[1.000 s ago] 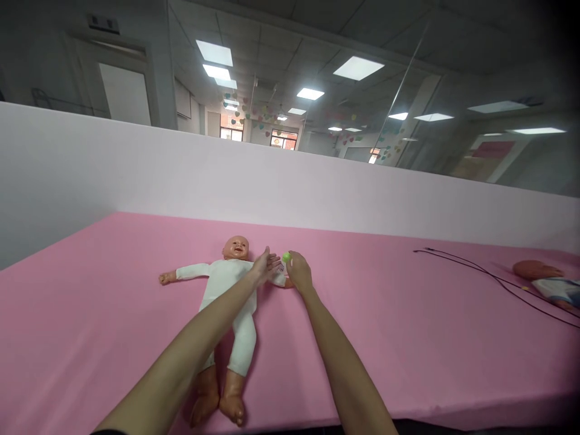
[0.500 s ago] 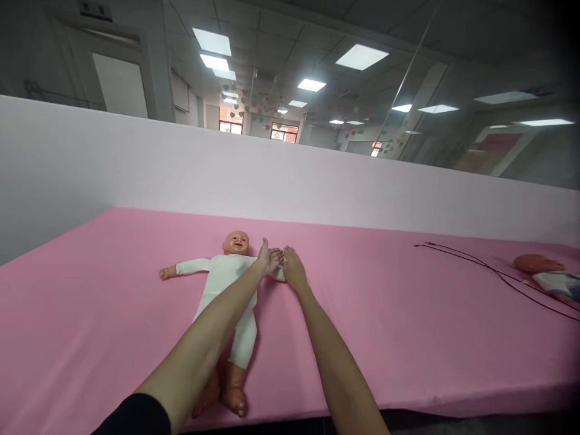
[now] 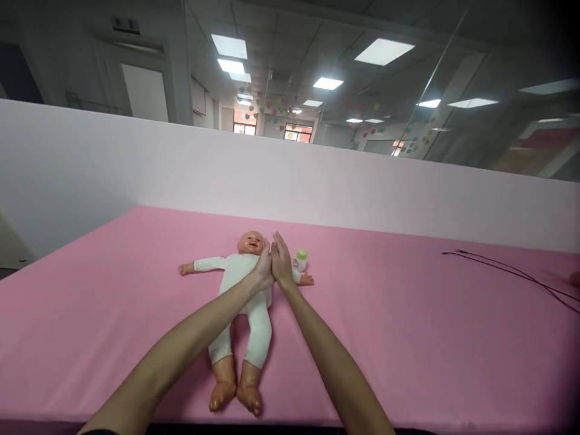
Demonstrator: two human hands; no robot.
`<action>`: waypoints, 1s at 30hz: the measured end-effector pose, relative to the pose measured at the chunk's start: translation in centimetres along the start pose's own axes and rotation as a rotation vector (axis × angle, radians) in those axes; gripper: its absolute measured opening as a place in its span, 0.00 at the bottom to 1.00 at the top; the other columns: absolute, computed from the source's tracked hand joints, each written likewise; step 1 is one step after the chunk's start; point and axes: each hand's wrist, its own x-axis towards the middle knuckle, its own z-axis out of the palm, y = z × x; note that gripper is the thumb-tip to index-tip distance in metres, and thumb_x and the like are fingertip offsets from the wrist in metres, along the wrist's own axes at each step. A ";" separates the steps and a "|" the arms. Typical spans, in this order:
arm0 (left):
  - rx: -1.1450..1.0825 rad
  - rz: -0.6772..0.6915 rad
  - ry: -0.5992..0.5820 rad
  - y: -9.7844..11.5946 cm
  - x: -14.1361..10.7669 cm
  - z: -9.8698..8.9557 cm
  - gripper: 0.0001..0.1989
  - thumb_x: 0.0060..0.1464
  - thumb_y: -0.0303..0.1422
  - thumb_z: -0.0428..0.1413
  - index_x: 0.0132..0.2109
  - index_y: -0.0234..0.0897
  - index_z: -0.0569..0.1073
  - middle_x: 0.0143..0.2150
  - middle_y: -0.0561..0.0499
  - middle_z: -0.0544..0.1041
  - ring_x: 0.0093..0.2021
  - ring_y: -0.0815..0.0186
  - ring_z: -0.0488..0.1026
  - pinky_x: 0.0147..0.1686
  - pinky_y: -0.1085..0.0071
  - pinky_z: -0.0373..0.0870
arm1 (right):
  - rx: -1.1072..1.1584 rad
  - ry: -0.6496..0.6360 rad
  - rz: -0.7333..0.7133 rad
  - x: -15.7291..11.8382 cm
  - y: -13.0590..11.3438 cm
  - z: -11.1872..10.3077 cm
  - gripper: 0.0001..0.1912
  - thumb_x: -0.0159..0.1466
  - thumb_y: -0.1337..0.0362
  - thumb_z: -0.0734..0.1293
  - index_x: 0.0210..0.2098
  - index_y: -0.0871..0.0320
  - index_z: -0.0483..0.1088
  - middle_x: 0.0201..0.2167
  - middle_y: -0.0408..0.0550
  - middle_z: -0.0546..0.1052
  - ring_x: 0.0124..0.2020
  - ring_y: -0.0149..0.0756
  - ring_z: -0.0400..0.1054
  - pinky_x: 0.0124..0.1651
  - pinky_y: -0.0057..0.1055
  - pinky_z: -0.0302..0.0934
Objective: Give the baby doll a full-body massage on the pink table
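Note:
A baby doll [image 3: 240, 272] in a white suit lies face up on the pink padded table, arms spread and feet toward me. Over the doll's shoulder on the right side of the picture, my left hand [image 3: 264, 266] and my right hand [image 3: 281, 261] are pressed palm to palm. The right hand's fingers are stretched out and point away from me. Most of the left hand's fingers are hidden behind the right, but its thumb shows, raised. Just right of my hands stands a small white bottle [image 3: 299, 262] with a green cap, beside the doll's outstretched arm.
The pink table [image 3: 385, 326] runs along a low white wall [image 3: 317, 181] with glass above it. Thin dark cords [image 3: 507, 266] lie at the right. Part of a reddish-brown object [image 3: 574, 278] shows at the right edge.
My hands have come together palm to palm and sit farther left relative to the doll. The bottle and the doll's hand beside it are uncovered now. The view has shifted left.

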 end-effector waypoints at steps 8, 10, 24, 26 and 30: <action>0.183 0.386 0.195 0.5 -3.5 -2.0 0.40 0.62 0.63 0.34 0.72 0.48 0.60 0.73 0.53 0.59 0.77 0.61 0.41 0.74 0.62 0.45 | 0.030 -0.094 -0.183 -4.8 -2.6 5.5 0.41 0.71 0.38 0.53 0.75 0.53 0.44 0.77 0.46 0.41 0.77 0.43 0.30 0.75 0.50 0.30; 0.165 0.331 0.155 0.2 -3.9 -1.9 0.41 0.62 0.63 0.33 0.72 0.49 0.59 0.71 0.50 0.63 0.76 0.60 0.45 0.73 0.61 0.50 | 0.027 -0.060 -0.144 -3.8 -3.2 5.8 0.40 0.71 0.37 0.52 0.74 0.53 0.49 0.76 0.48 0.47 0.77 0.45 0.33 0.75 0.51 0.31; 0.634 0.461 0.399 7.3 3.1 -9.9 0.30 0.61 0.58 0.51 0.54 0.38 0.74 0.61 0.39 0.74 0.63 0.54 0.68 0.59 0.61 0.65 | 0.112 0.076 0.172 0.0 4.8 3.1 0.35 0.68 0.41 0.60 0.65 0.58 0.64 0.66 0.59 0.68 0.65 0.49 0.64 0.66 0.44 0.58; 0.667 0.472 0.432 6.8 4.2 -11.5 0.28 0.58 0.59 0.53 0.40 0.37 0.75 0.46 0.43 0.79 0.53 0.54 0.73 0.52 0.63 0.68 | 0.114 0.107 0.207 1.6 6.0 3.1 0.35 0.67 0.41 0.60 0.63 0.59 0.66 0.63 0.60 0.70 0.61 0.48 0.68 0.63 0.42 0.60; 0.711 0.476 0.478 5.5 5.8 -13.4 0.29 0.54 0.61 0.54 0.26 0.39 0.67 0.24 0.53 0.70 0.35 0.60 0.71 0.39 0.67 0.67 | 0.135 0.112 0.239 5.0 7.5 3.8 0.34 0.66 0.40 0.60 0.59 0.59 0.68 0.60 0.59 0.73 0.60 0.47 0.68 0.62 0.40 0.60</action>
